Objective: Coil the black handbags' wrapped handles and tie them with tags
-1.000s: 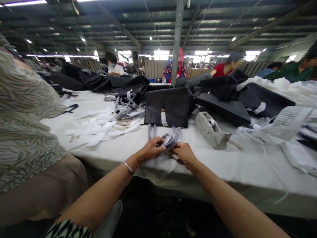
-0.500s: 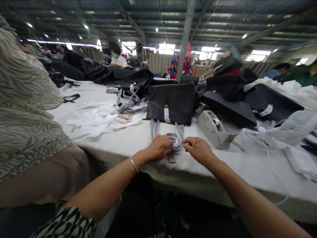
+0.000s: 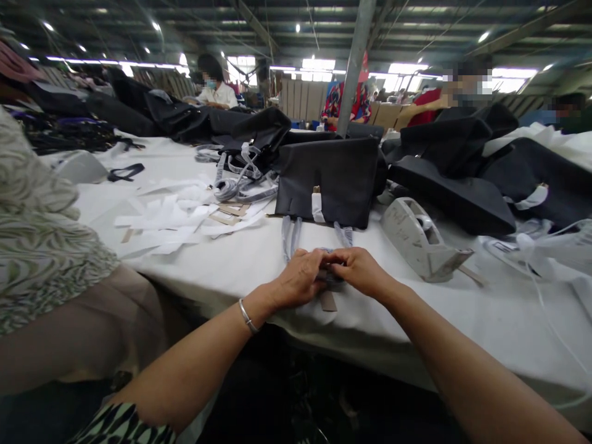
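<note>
In front of me a coiled bag strap (image 3: 337, 285) in grey wrapping lies on the table, largely covered by my fingers. My left hand (image 3: 301, 277) is closed round its left side. From the right, my right hand (image 3: 359, 270) is closed with thumb and fingertips pressed on top of the coil, meeting the left fingers. A brown card strip (image 3: 328, 301) sticks out below them. Wrapped strap ends (image 3: 291, 235) run up from the coil to a black handbag (image 3: 330, 166), whose clasp tab has a white wrap (image 3: 317, 206).
A grey tape dispenser (image 3: 411, 246) stands right of my hands. White paper strips (image 3: 171, 216) are strewn on the left. More black bags (image 3: 456, 191) and a white cord (image 3: 546, 308) lie to the right. A person in a patterned top (image 3: 41, 246) is close on my left; a metal pole (image 3: 356, 68) rises behind the bag.
My right hand has moved left onto the coil and now meets my left hand. The coil, visible before, is mostly covered. The view has shifted slightly.
</note>
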Tool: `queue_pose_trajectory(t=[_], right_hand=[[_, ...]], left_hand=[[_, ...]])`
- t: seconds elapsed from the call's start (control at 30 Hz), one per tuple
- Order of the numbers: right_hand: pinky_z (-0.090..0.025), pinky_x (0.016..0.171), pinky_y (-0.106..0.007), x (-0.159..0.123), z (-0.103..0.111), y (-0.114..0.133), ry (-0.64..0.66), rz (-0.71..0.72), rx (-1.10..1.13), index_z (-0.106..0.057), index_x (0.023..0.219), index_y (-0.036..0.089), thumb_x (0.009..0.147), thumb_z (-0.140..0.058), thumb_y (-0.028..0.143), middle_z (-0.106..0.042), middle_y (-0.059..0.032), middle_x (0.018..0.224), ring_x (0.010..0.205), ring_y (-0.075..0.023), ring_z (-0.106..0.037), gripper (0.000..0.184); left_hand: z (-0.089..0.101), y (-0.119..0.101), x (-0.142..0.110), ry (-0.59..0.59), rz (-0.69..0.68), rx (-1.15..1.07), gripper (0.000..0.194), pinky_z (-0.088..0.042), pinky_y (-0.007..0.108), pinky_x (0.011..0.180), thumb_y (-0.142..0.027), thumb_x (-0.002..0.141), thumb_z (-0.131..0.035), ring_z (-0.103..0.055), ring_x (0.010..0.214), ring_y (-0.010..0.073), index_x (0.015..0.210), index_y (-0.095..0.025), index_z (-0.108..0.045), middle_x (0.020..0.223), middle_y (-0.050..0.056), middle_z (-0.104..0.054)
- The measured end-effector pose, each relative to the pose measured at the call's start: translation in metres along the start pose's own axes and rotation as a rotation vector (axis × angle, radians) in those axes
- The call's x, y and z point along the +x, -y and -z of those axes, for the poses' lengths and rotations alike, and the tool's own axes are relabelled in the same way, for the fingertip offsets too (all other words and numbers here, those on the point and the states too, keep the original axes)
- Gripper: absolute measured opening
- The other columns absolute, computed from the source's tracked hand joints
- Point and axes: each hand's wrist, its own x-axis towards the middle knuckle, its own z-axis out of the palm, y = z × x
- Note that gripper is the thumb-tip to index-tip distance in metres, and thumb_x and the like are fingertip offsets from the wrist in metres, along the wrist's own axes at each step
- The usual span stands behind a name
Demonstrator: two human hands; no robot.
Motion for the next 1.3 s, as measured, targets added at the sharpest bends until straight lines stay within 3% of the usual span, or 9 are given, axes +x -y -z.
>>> queue_pose_trajectory(t=[0.23,0.4,0.5,0.63,0.83,1.07,1.23,1.3], right_hand=[[-0.047,0.09,-0.036,-0.004,-0.011,-0.01,-0.142,0.131,-0.039,-0.071,0.108,0.03,0.08,-0.059,0.019,-0.072,-0.0002,0.107,0.097,-0.0239,-0.065,0.032],[-0.049,0.077,-0.033,-0.005,-0.014,-0.019,-0.105,0.153,-0.134,-0.073,0.099,0.028,0.084,-0.056,0.021,-0.072,-0.0018,0.094,0.084,-0.0215,-0.066,0.023],[-0.05,0.074,-0.031,-0.007,-0.015,-0.022,-0.09,0.261,-0.199,-0.071,0.098,0.027,0.087,-0.051,0.019,-0.071,-0.0026,0.09,0.082,-0.0197,-0.066,0.024],[-0.052,0.076,-0.029,-0.014,-0.02,-0.028,-0.223,0.42,-0.229,-0.068,0.101,0.024,0.09,-0.046,0.016,-0.071,-0.0054,0.09,0.081,-0.0184,-0.066,0.026],[-0.052,0.072,-0.026,-0.019,-0.024,-0.03,-0.365,0.543,-0.217,-0.064,0.096,0.021,0.088,-0.051,0.01,-0.071,-0.0037,0.086,0.077,-0.0156,-0.067,0.019],[-0.05,0.074,-0.022,-0.016,-0.021,-0.026,-0.354,0.49,-0.172,-0.062,0.095,0.017,0.088,-0.057,0.011,-0.07,-0.0033,0.086,0.079,-0.0128,-0.066,0.011],[-0.045,0.059,-0.022,-0.016,-0.022,-0.023,-0.307,0.384,-0.142,-0.062,0.09,0.018,0.087,-0.064,0.024,-0.065,0.0004,0.076,0.061,-0.01,-0.059,0.007],[-0.044,0.059,-0.023,-0.015,-0.023,-0.023,-0.302,0.357,-0.145,-0.062,0.084,0.019,0.088,-0.063,0.024,-0.065,0.0007,0.074,0.062,-0.0102,-0.06,0.007]], left_hand=[[-0.002,0.006,-0.001,-0.07,-0.021,-0.094,0.051,-0.047,0.041,0.087,-0.012,0.072,-0.067,-0.055,0.098,0.0258,0.115,-0.017,-0.04,0.105,0.01,-0.053],[-0.003,0.006,0.0,-0.156,-0.064,-0.178,0.049,-0.05,0.04,0.087,-0.011,0.069,-0.067,-0.049,0.107,0.0265,0.107,-0.019,-0.038,0.111,0.011,-0.045],[-0.002,0.005,0.0,-0.169,-0.061,-0.191,0.047,-0.049,0.044,0.092,-0.01,0.071,-0.066,-0.046,0.116,0.0286,0.106,-0.02,-0.037,0.111,0.011,-0.045],[-0.001,0.005,-0.002,-0.153,-0.051,-0.205,0.048,-0.048,0.046,0.096,-0.009,0.071,-0.066,-0.043,0.123,0.0301,0.108,-0.02,-0.037,0.11,0.011,-0.045],[-0.001,0.005,-0.004,-0.141,0.007,-0.226,0.046,-0.048,0.046,0.095,-0.013,0.074,-0.068,-0.045,0.12,0.0292,0.109,-0.02,-0.039,0.111,0.011,-0.046],[0.004,0.002,-0.001,-0.101,0.057,-0.247,0.042,-0.049,0.043,0.095,-0.014,0.076,-0.069,-0.049,0.114,0.0263,0.107,-0.017,-0.041,0.11,0.012,-0.051],[0.006,0.003,0.001,-0.103,0.053,-0.286,0.045,-0.051,0.042,0.094,-0.014,0.076,-0.07,-0.049,0.113,0.0263,0.109,-0.016,-0.039,0.113,0.014,-0.052],[0.006,0.003,0.001,-0.099,0.045,-0.298,0.046,-0.052,0.042,0.093,-0.014,0.075,-0.071,-0.05,0.112,0.0264,0.109,-0.016,-0.039,0.113,0.014,-0.052]])
